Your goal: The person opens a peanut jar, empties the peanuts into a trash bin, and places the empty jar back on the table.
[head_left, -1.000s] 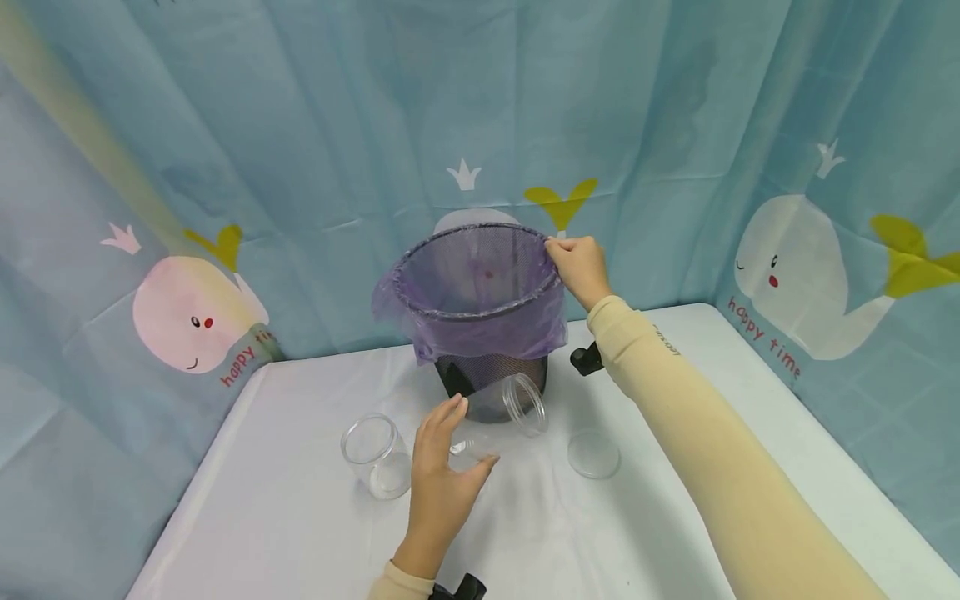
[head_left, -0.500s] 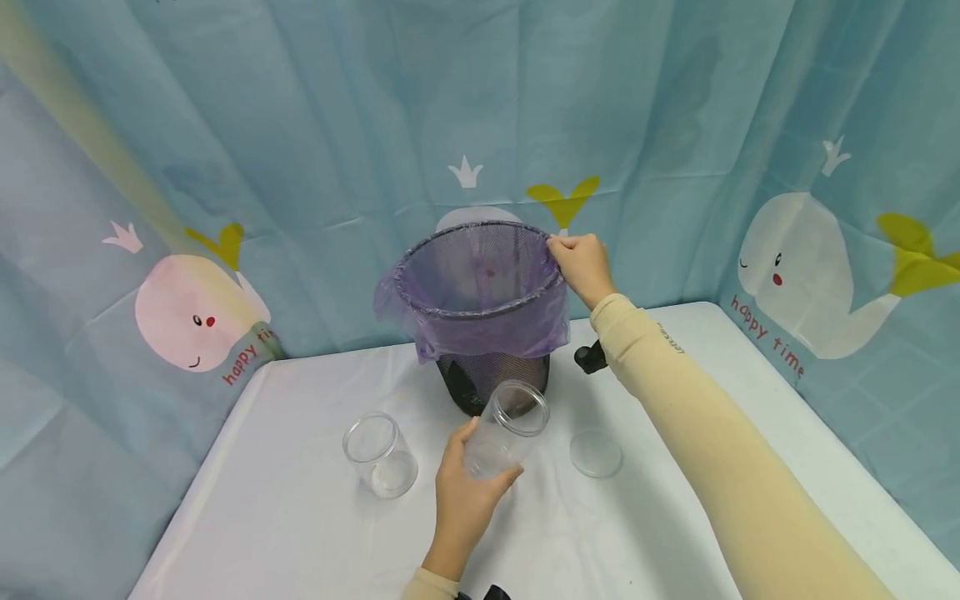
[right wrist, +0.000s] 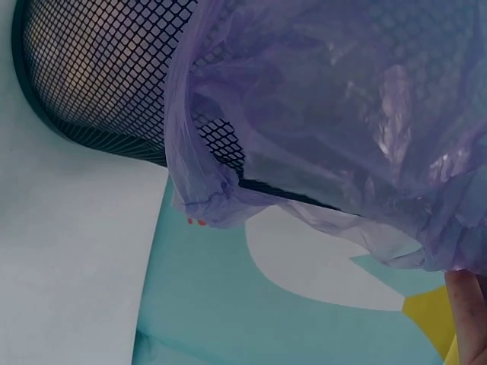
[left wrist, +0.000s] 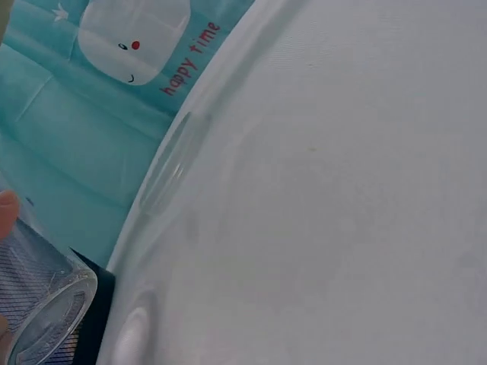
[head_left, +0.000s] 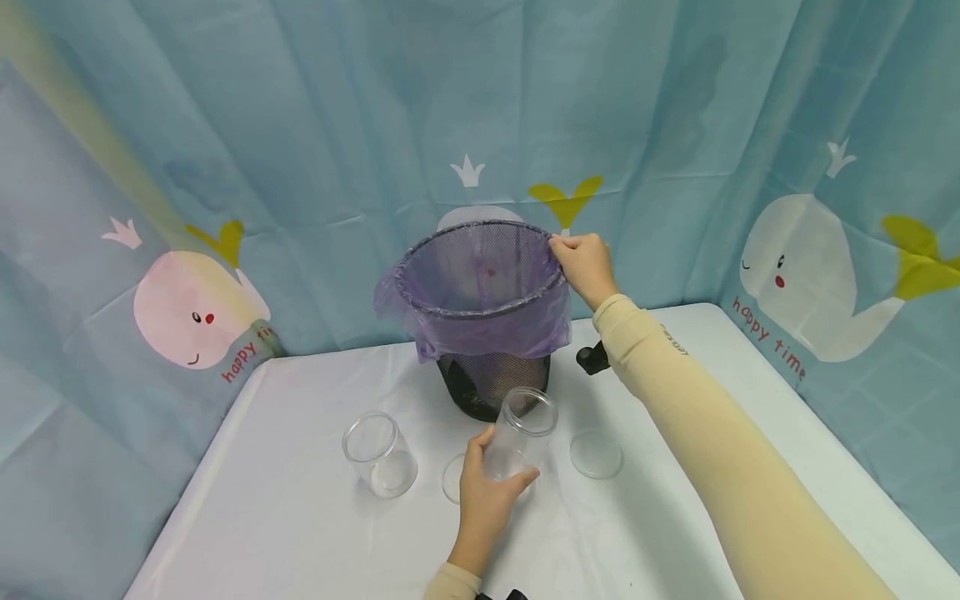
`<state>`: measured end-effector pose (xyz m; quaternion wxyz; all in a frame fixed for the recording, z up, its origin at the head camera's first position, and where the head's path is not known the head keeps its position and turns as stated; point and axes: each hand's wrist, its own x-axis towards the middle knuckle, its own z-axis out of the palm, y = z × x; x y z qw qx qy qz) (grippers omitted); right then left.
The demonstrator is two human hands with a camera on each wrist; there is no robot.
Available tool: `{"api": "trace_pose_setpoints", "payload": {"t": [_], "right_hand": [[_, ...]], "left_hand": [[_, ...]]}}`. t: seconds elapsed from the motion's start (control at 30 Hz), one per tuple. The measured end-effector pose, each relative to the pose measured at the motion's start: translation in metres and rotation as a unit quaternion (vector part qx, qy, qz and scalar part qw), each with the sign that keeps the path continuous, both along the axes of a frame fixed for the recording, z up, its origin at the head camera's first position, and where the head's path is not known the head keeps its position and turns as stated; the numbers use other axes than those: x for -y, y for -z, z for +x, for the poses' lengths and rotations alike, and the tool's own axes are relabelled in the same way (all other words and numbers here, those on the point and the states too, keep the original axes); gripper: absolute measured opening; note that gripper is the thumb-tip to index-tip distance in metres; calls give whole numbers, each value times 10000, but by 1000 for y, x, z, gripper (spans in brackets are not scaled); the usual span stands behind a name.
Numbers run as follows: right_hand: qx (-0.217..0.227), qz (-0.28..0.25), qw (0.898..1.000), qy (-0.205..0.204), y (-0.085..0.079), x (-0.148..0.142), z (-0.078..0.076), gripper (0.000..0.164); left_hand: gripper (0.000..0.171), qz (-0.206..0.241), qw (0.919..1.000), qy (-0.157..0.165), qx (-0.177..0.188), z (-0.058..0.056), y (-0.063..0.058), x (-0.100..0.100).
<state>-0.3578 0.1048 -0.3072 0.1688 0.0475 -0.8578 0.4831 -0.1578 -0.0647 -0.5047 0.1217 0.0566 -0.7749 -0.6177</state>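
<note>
My left hand (head_left: 487, 504) holds a clear plastic jar (head_left: 517, 446) between thumb and fingers. The jar stands nearly upright, leaning a little right, its open mouth up, in front of a black mesh wastebasket (head_left: 495, 379). In the left wrist view the jar (left wrist: 53, 319) shows at the lower left with fingertips at its side. A purple bin liner (head_left: 491, 333) is folded over the basket's rim. My right hand (head_left: 583, 265) grips that rim and the liner at the right. In the right wrist view the liner (right wrist: 319, 129) fills much of the picture.
A second clear jar (head_left: 380, 457), open-topped, stands to the left. One clear round lid (head_left: 596, 454) lies to the right, another (head_left: 452, 479) beside my left hand. The white-covered table (head_left: 247, 500) backs onto a blue whale-print curtain (head_left: 337, 167).
My left hand has moved right with the jar, which has gone from lying tilted to nearly upright. The lid left of that hand has come into view. The right hand stays at the rim.
</note>
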Motion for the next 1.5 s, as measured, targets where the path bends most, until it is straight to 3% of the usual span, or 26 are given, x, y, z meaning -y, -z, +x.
{"api": "trace_pose_setpoints", "payload": {"t": [0.63, 1.07, 1.5], "right_hand": [[9, 47, 10000, -47, 1, 5, -1, 36], [-17, 28, 9999, -136, -1, 1, -1, 32], [-65, 18, 10000, -69, 1, 0, 0, 31]], "left_hand": [[75, 109, 9996, 251, 117, -7, 16, -11], [74, -84, 9995, 260, 162, -13, 15, -17], [74, -223, 9987, 316, 333, -14, 21, -18]]}}
